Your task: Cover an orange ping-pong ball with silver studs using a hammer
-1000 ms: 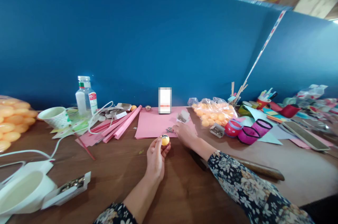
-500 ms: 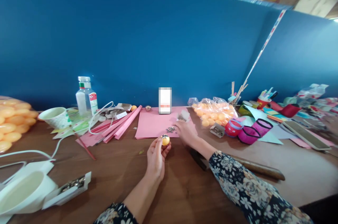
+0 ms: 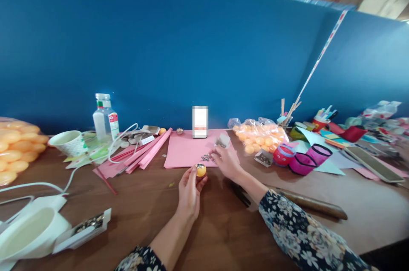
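My left hand [image 3: 189, 188] is closed around an orange table tennis ball [image 3: 201, 171], thumb and fingers at its sides. Silvery metal heads, like those of thumbtacks, cover the ball's top. My right hand [image 3: 228, 162] reaches over pink paper [image 3: 182, 151], its thumb and fingertips pinched together beside a small pile of loose thumbtacks [image 3: 205, 157]. Whatever sits between those fingertips is too small to make out. Just behind the right hand is a small pale open box [image 3: 223, 140]. A metal-covered ball [image 3: 180, 131] rests at the paper's back edge.
Bags of orange balls [image 3: 260, 136] lie right and left. A phone [image 3: 200, 122] stands at the back. Near my right forearm is a wooden-handled tool [image 3: 313, 205]. A box of metal pieces [image 3: 84, 230], white bowl [image 3: 28, 232], bottle [image 3: 105, 117] and cable occupy the left.
My right hand has drawn slightly up and back from the pile, its fingertips now pinched. The left hand still holds the ball in nearly the same spot.
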Tool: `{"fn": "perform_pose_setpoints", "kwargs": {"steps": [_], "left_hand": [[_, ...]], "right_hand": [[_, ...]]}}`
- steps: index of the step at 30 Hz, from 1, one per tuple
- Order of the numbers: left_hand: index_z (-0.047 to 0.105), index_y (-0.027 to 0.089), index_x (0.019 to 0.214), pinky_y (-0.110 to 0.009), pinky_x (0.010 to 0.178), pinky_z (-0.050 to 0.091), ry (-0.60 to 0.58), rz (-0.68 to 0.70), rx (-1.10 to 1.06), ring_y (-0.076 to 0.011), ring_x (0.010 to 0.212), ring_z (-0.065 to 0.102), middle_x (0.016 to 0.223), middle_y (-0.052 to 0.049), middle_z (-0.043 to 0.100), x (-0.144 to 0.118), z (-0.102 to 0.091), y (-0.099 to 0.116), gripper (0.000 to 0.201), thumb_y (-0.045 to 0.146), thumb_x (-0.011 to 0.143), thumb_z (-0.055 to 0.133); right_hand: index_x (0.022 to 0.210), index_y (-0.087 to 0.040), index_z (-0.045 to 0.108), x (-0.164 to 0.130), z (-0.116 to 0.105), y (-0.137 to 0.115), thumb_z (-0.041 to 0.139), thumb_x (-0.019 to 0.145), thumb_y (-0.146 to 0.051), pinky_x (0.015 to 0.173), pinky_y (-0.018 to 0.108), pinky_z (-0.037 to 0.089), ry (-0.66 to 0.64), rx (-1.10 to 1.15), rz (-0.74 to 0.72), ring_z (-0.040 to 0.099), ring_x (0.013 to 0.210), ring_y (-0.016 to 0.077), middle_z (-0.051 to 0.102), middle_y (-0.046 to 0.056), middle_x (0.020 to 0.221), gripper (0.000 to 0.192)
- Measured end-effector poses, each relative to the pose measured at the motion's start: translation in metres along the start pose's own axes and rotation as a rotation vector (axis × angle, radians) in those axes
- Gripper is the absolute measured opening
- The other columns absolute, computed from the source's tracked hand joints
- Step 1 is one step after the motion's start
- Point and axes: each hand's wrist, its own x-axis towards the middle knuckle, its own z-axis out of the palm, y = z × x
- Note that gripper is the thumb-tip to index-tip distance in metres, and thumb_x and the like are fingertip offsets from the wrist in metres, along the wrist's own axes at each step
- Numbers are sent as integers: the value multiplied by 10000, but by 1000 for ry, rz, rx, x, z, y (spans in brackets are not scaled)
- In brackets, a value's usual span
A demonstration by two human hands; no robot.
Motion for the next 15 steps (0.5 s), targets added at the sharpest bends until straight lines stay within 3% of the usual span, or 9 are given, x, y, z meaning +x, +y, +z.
{"fn": "perform_pose_setpoints", "kwargs": {"steps": [5,10,15], "left_hand": [[595,155,881,-256,691,500,-14,-25,8,-107,700,611,796,-29,647,1,0,-1,228,280,694,633],[514,243,1111,-258,698,497,-79,-75,38,-132,761,634,889,-31,661,-2,2,1,412,272,714,623],[529,214,1131,-272,783,487,-158,-82,20,-131,832,625,994,-56,652,-5,3,3,405,230,734,607]], "right_hand": [[899,-182,511,-26,-1,-22,419,839,-250,641,252,465,66,410,21,584,698,132,616,36,804,129],[837,-183,573,-49,-5,-35,479,816,-238,628,238,448,121,423,21,553,660,124,612,23,783,111],[807,-183,592,-56,-4,-34,525,785,-211,596,222,446,201,521,65,538,602,109,599,-1,694,76]]}}
